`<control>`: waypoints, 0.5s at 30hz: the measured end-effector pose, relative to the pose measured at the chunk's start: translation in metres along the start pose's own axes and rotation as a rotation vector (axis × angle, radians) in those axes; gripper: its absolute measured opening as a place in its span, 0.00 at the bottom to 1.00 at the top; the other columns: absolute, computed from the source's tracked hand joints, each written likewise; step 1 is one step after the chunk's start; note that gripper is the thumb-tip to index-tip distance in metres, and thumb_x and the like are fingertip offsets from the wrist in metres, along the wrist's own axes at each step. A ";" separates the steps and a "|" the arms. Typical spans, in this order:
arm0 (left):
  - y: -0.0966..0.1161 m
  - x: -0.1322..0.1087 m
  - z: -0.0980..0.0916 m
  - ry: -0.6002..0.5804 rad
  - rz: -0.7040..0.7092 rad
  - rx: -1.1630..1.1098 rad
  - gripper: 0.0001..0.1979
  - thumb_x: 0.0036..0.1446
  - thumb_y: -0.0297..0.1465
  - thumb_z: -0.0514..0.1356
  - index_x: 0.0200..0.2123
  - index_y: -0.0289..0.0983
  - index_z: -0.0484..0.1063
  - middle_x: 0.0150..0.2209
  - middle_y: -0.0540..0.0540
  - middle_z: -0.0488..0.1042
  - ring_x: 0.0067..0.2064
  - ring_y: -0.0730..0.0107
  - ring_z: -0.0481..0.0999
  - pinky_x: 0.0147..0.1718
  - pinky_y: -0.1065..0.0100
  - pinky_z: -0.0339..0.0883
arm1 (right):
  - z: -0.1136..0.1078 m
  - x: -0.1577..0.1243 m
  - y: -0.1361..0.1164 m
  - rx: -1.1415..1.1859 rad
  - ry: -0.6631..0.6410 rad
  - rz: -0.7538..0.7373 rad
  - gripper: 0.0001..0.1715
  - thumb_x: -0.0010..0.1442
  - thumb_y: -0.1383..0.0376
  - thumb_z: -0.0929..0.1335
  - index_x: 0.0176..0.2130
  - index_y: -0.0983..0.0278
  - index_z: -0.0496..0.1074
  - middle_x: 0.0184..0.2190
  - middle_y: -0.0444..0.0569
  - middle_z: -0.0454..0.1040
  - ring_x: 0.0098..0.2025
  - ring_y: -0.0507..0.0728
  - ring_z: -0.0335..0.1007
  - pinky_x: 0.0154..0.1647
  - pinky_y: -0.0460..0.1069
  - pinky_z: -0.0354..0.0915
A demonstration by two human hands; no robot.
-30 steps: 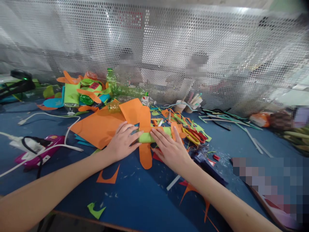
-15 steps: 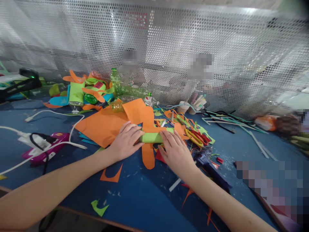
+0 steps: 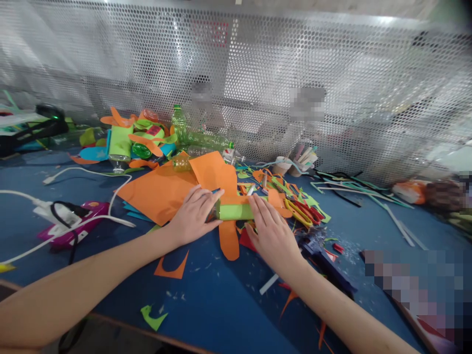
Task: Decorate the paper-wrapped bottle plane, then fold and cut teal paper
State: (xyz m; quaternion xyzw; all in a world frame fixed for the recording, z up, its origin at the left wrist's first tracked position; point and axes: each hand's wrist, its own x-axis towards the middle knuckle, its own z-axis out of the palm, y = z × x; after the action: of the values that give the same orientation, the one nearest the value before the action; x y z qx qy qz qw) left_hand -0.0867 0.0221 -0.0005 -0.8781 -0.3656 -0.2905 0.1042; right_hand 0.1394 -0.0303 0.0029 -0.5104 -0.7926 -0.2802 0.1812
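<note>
Between my hands lies a plastic bottle wrapped in bright green paper (image 3: 236, 212), with long orange paper wings sticking out beyond and in front, like a toy plane. My left hand (image 3: 193, 216) grips its clear left end, thumb on the near side and fingers over the far side. Across the right part of the green wrap rests my right hand (image 3: 272, 231), fingers on top and thumb on the near side. An orange tail piece (image 3: 278, 201) shows past the right fingertips. Under the palms the bottle is hidden.
Orange sheets (image 3: 158, 189) lie behind my left hand. Scissors (image 3: 300, 212), a dark blue glue gun (image 3: 326, 258) and paper scraps are at right. A purple power strip (image 3: 79, 223) with white cables sits left. Bottles (image 3: 179, 120) and a perforated metal screen (image 3: 258, 73) stand behind.
The view has shifted slightly, moving everything a little right. My right fingers lie straighter across the green wrap, and a bit more of the clear bottle end shows by my left fingers.
</note>
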 end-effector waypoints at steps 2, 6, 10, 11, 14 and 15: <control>0.000 0.000 -0.001 -0.003 0.014 0.013 0.29 0.58 0.40 0.58 0.59 0.35 0.56 0.48 0.40 0.70 0.53 0.57 0.65 0.60 0.50 0.49 | 0.002 0.000 0.001 -0.004 0.001 -0.040 0.30 0.62 0.66 0.61 0.61 0.74 0.58 0.60 0.61 0.63 0.60 0.64 0.60 0.59 0.58 0.60; -0.002 0.000 -0.002 0.029 0.101 0.047 0.22 0.59 0.40 0.58 0.54 0.37 0.64 0.48 0.43 0.72 0.53 0.56 0.65 0.61 0.50 0.47 | 0.003 -0.001 0.001 -0.022 -0.004 -0.067 0.28 0.62 0.67 0.61 0.59 0.77 0.61 0.59 0.64 0.64 0.59 0.65 0.61 0.60 0.59 0.58; -0.004 -0.001 0.000 0.043 0.122 0.073 0.19 0.59 0.40 0.58 0.50 0.38 0.68 0.47 0.43 0.72 0.53 0.56 0.65 0.60 0.49 0.48 | 0.002 -0.002 0.001 -0.010 -0.024 -0.066 0.29 0.62 0.66 0.63 0.60 0.73 0.61 0.60 0.64 0.62 0.60 0.66 0.60 0.60 0.60 0.59; -0.004 -0.001 0.001 0.043 0.124 0.078 0.17 0.59 0.40 0.58 0.49 0.38 0.68 0.47 0.43 0.71 0.53 0.56 0.65 0.60 0.49 0.49 | 0.002 -0.002 0.001 -0.011 -0.033 -0.067 0.29 0.62 0.67 0.63 0.61 0.71 0.60 0.60 0.63 0.62 0.60 0.66 0.59 0.59 0.60 0.59; -0.004 -0.001 0.002 0.031 0.122 0.078 0.15 0.59 0.40 0.57 0.46 0.39 0.69 0.47 0.43 0.71 0.54 0.57 0.65 0.60 0.49 0.48 | 0.002 -0.002 0.001 -0.013 -0.054 -0.070 0.29 0.62 0.67 0.63 0.62 0.67 0.59 0.60 0.63 0.61 0.60 0.67 0.59 0.59 0.61 0.59; -0.004 -0.001 0.001 0.023 0.119 0.066 0.15 0.59 0.41 0.58 0.46 0.39 0.69 0.47 0.43 0.72 0.54 0.56 0.64 0.60 0.49 0.46 | 0.002 -0.003 0.002 -0.012 -0.059 -0.066 0.29 0.62 0.68 0.63 0.62 0.67 0.59 0.60 0.63 0.61 0.60 0.67 0.59 0.59 0.60 0.59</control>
State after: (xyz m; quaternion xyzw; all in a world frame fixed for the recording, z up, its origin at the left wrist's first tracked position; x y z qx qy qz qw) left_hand -0.0895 0.0246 -0.0015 -0.8910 -0.3210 -0.2816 0.1541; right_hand 0.1419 -0.0305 0.0004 -0.4929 -0.8124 -0.2755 0.1454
